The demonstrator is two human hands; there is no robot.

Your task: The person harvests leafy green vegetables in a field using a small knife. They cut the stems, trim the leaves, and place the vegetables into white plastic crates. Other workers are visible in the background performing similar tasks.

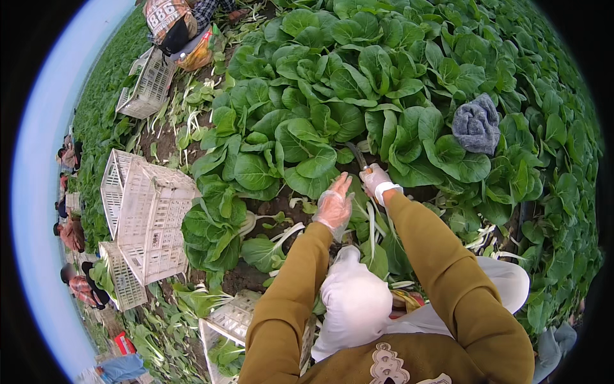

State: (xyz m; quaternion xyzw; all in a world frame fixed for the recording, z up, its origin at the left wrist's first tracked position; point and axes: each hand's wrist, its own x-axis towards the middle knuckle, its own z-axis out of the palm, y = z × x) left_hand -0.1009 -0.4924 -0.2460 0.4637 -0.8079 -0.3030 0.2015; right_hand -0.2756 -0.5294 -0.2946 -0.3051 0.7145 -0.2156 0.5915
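My right hand [375,181], in a thin see-through glove with a white cuff, grips the wooden handle of a curved sickle [356,154]. The blade reaches in among the bases of standing leafy greens [314,144] resembling bok choy. Beside it on the left, my left hand [334,206] wears a clear plastic glove, its fingers extended near the lower leaves and holding nothing visible. Cut leaves with white stalks [372,225] lie on the soil under my hands. A cut head of greens [216,230] lies to the left.
White plastic crates [168,221] stand at the left, another crate [230,317] by my left arm. A grey cloth [476,125] rests on the plants at the right. A co-worker [175,24] crouches at the upper left beside a crate [151,84]; other people are farther off.
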